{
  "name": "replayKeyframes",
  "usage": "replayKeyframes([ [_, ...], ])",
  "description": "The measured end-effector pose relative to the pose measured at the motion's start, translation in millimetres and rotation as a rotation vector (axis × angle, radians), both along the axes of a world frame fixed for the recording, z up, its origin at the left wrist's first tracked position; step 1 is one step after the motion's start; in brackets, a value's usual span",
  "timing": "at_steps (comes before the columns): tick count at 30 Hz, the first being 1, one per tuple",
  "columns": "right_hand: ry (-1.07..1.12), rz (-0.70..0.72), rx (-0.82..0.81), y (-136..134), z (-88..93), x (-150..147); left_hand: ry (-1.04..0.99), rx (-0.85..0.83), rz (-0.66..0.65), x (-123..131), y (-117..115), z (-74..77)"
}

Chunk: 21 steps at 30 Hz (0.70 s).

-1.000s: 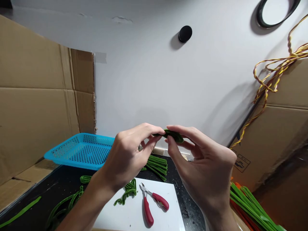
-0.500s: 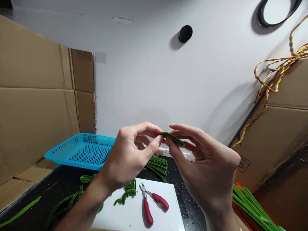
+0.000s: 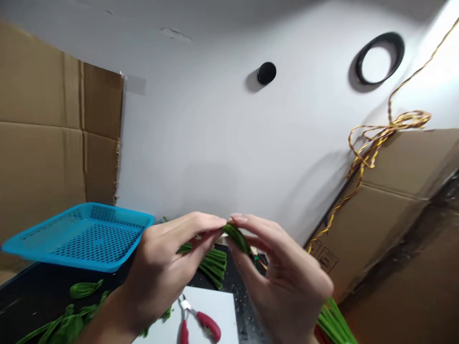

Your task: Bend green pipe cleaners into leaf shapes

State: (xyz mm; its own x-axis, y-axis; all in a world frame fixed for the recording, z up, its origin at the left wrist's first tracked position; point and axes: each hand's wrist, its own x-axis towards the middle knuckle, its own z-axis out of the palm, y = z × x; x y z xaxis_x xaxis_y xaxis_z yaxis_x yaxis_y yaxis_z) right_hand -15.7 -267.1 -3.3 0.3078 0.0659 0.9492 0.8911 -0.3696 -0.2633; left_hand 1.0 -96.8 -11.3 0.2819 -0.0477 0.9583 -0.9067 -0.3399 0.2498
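Observation:
Between my two hands is a short, folded green pipe cleaner (image 3: 237,238), bent into a narrow leaf-like loop. My left hand (image 3: 172,258) pinches its left end with thumb and fingertips. On its right side, my right hand (image 3: 279,272) grips it between thumb and forefinger. Below the hands, red-handled cutting pliers (image 3: 201,317) lie with handles spread on a white board (image 3: 224,310). Bits of green pipe cleaner (image 3: 167,313) are partly hidden behind my left wrist. A bundle of straight green pipe cleaners (image 3: 215,267) lies behind the board.
A blue perforated basket (image 3: 96,239) stands at the left. Looped green pieces (image 3: 86,289) lie on the dark tabletop (image 3: 21,296) in front of it. More green stems (image 3: 333,322) are at the lower right. Cardboard panels (image 3: 394,215) and twisted yellow wire (image 3: 362,162) flank the right side.
The view has swung, so basket and board appear farther left. Both hands sit lower in the picture, and the pipe cleaner between them is turned more steeply downward.

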Motion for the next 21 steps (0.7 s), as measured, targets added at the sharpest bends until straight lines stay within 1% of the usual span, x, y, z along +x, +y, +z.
replayKeyframes([
  [2, -0.005, 0.024, 0.003, 0.1, 0.1, 4.0, -0.019, -0.019, 0.06, 5.1, -2.7, -4.4],
  [5, -0.042, 0.038, 0.023, 1.8, 1.6, 9.4, -0.033, -0.006, 0.111, 10.0, -5.6, -10.6],
  [8, -0.084, 0.054, 0.026, 6.2, 3.1, 10.4, -0.057, -0.036, 0.102, 8.8, -6.3, -14.8],
  [11, -0.095, 0.034, 0.05, 14.0, 2.9, 8.6, -0.02, -0.075, 0.04, 5.6, -5.1, -15.6],
  [14, -0.099, -0.01, 0.108, 23.8, 1.5, 8.7, 0.073, -0.088, -0.031, 5.0, -3.4, -14.6],
  [15, -0.112, -0.022, 0.105, 26.6, 1.0, 9.4, 0.086, -0.094, -0.065, 5.6, -2.9, -14.5],
  [18, -0.16, -0.084, 0.077, 29.1, 1.1, 11.0, 0.093, -0.104, -0.203, 9.5, -1.9, -15.6],
  [20, -0.147, -0.132, 0.043, 22.8, 2.7, 9.6, 0.1, -0.112, -0.265, 12.2, -1.7, -16.5],
  [21, -0.114, -0.15, -0.046, 16.8, 3.6, 8.0, 0.11, -0.121, -0.281, 13.0, -1.7, -16.6],
])
